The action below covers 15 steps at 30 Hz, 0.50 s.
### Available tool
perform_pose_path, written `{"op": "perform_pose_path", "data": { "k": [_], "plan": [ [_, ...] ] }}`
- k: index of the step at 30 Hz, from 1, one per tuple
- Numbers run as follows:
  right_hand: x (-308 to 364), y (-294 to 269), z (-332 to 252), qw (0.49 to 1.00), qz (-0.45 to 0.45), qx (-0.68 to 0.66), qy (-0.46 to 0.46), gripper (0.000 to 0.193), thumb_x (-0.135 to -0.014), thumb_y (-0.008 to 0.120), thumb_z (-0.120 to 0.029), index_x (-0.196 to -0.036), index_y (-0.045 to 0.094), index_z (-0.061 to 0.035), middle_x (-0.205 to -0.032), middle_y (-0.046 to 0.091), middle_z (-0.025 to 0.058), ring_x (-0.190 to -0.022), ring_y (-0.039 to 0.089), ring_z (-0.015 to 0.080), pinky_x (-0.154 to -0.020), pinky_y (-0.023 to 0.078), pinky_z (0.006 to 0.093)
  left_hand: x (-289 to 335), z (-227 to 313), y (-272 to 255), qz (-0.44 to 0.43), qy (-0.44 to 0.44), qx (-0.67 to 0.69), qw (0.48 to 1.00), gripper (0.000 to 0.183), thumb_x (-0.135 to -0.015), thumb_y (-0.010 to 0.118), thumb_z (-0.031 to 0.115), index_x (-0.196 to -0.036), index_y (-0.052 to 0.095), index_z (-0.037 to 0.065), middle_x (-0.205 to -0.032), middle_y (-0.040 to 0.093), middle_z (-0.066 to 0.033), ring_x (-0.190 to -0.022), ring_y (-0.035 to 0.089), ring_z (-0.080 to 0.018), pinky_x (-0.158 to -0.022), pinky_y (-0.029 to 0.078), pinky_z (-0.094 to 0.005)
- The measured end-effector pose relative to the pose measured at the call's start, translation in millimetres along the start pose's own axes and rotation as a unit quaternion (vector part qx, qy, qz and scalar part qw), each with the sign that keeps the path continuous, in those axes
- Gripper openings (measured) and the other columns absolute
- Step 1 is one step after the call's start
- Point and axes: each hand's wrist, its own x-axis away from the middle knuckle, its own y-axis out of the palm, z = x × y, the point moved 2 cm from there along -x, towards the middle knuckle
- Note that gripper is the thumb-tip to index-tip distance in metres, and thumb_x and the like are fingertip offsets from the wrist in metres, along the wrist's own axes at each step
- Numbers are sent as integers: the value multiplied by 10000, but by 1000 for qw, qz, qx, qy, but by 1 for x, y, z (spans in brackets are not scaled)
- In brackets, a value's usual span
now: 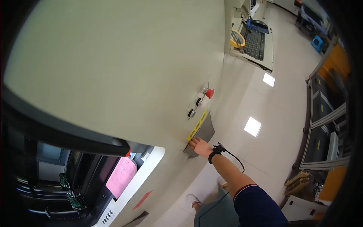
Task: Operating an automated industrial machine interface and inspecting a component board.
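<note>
My right hand (200, 146), with a black strap and a cable at its wrist, reaches in from the lower right. Its bent fingers are at the lower end of a grey metal holder (206, 130) on the side of a large pale machine (124, 75). A yellow label strip (198, 125) runs along the holder's edge. The fingers are close together, and I cannot make out what lies between them. Beside the holder are a red mushroom button (209, 93) and two round black-rimmed buttons (199, 101). My left hand is not in view.
At lower left, an opening in the machine shows green circuit boards (75, 200) and a pink paper (122, 176); a dark curved cover (56, 126) hangs above it. A keyboard (255, 43) lies on a shelf beyond. A rack (321, 121) with dark bins lines the right.
</note>
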Motion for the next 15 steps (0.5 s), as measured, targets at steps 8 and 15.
{"op": "perform_pose_path", "data": {
  "k": [8,15],
  "plan": [
    [-15,-1,23,992,100,-46,-69,54,-681,591,-128,-726,620,-130,-791,564,-9,-837,554,170,-796,421,306,42,-14,51,7,-88,-36,995,379,-943,499,337,-1274,504,151,-1095,620,-45,-1015,576,-146,-798,470,-339],
    [-8,7,26,987,108,-83,-80,26,-695,588,-156,-707,601,-137,-760,557,-6,-780,570,171,-696,430,322,39,72,68,-25,-54,44,997,388,-949,491,329,-1287,494,139,-1101,614,-66,-1026,571,-167,-836,467,-354]
  ]
}}
